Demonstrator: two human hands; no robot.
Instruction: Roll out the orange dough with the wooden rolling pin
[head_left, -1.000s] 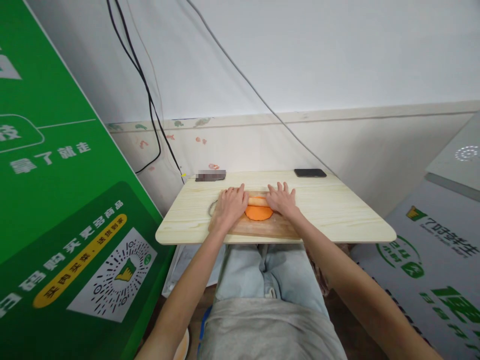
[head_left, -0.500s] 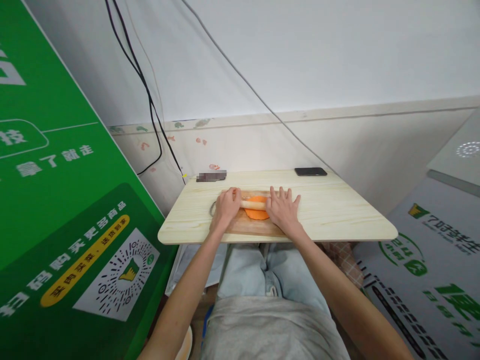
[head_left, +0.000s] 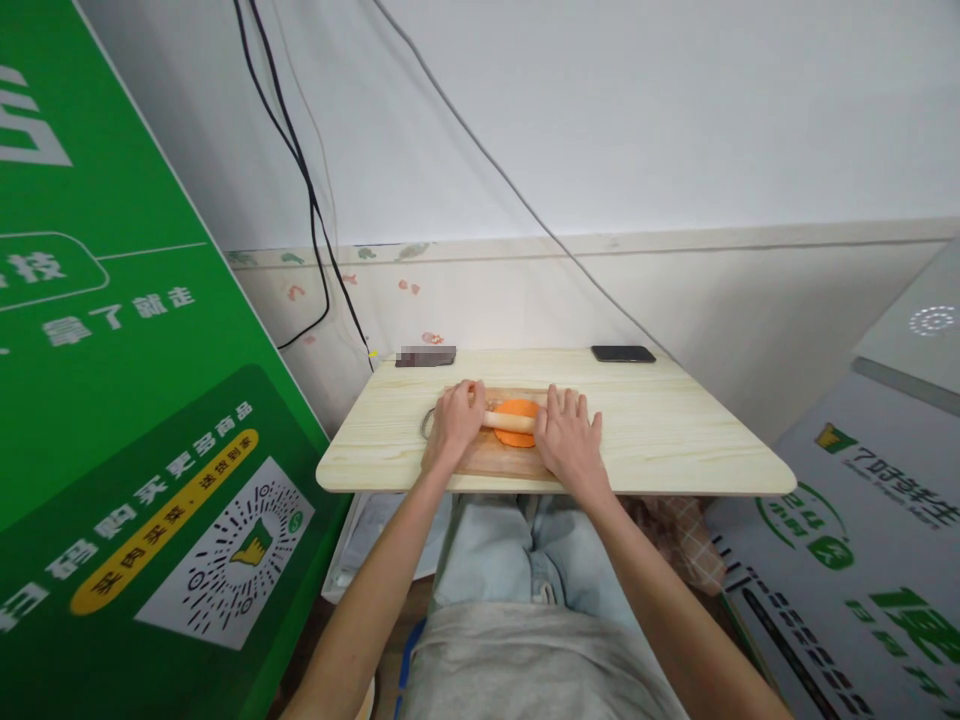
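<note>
My left fingers (head_left: 463,400) are curled round one end of the rolling pin (head_left: 510,421); my right fingers (head_left: 568,405) lie straight and spread over its other end, gripping little. Between them the pin crosses the orange sheet (head_left: 516,438) on the wooden board (head_left: 502,461). A second ago it sat toward the sheet's far edge; it has come back toward me, and orange now shows on both sides, so I judge the middle is taking the pressure. A thin loop (head_left: 424,425) is just left of my left fingers, too fine to identify. Beyond my fingers, at the back of the surface (head_left: 675,440), lies a black phone (head_left: 623,354).

Well left of my fingers, the green panel (head_left: 240,390) reads 拿了就走, 扫码购买更多商品 and 买肉买菜 送货到家. Well to their right, the white panel (head_left: 870,490) shows 24小时 and perhaps 7好鲜生.
</note>
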